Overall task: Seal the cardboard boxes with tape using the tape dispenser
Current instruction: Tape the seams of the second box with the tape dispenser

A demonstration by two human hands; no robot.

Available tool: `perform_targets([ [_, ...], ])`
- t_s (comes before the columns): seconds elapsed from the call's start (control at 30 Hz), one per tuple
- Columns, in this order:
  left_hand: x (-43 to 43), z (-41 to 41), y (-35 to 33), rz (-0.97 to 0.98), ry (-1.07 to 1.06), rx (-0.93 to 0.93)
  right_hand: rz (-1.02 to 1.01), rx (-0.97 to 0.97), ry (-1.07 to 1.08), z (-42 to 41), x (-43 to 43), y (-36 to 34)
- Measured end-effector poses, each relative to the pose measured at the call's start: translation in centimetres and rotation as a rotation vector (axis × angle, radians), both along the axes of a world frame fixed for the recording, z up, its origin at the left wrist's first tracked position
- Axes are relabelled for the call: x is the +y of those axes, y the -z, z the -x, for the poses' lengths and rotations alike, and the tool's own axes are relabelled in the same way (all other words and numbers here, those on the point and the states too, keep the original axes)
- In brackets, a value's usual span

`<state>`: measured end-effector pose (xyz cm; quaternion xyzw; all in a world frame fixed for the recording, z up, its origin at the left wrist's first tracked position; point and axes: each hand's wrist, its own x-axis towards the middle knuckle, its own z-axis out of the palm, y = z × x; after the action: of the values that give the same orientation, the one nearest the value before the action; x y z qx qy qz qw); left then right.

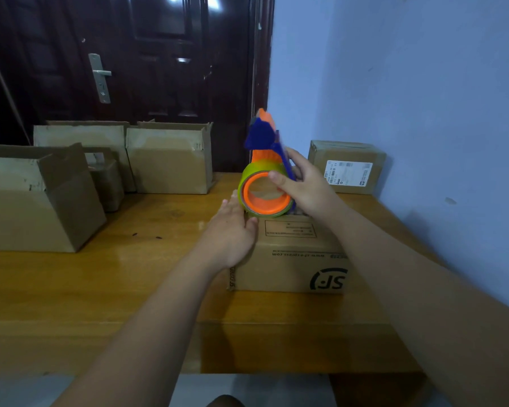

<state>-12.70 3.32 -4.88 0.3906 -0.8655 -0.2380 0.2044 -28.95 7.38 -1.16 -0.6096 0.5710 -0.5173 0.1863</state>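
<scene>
Orange-and-blue plastic tape dispenser [265, 160] tilted up at the far end of a brown printed cardboard box [291, 259].
The right hand [303, 189] grips the dispenser, thumb across its orange hub. The left hand [232, 233] lies flat, fingers straight, on the box's far left corner. The box sits near the right edge of the wooden table [130, 289].

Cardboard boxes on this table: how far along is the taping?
Done, it seems: the small labelled cardboard box at the back right looks closed. In hand: the left hand presses on the printed brown cardboard box while the right hand grips the orange-and-blue tape dispenser at its far edge. Left: the open-flapped brown boxes at the left of the wooden table.
</scene>
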Motion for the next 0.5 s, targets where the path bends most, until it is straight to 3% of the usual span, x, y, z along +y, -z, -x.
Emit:
perform_targets([
  [0.3,-0.2,0.2,-0.5,0.086,-0.051,-0.285,-0.071,0.23,-0.017,3.0,0.7,-2.4],
  [0.5,0.3,0.2,-1.0,0.125,-0.048,-0.312,-0.159,0.427,0.019,4.1,1.9,-3.9],
])
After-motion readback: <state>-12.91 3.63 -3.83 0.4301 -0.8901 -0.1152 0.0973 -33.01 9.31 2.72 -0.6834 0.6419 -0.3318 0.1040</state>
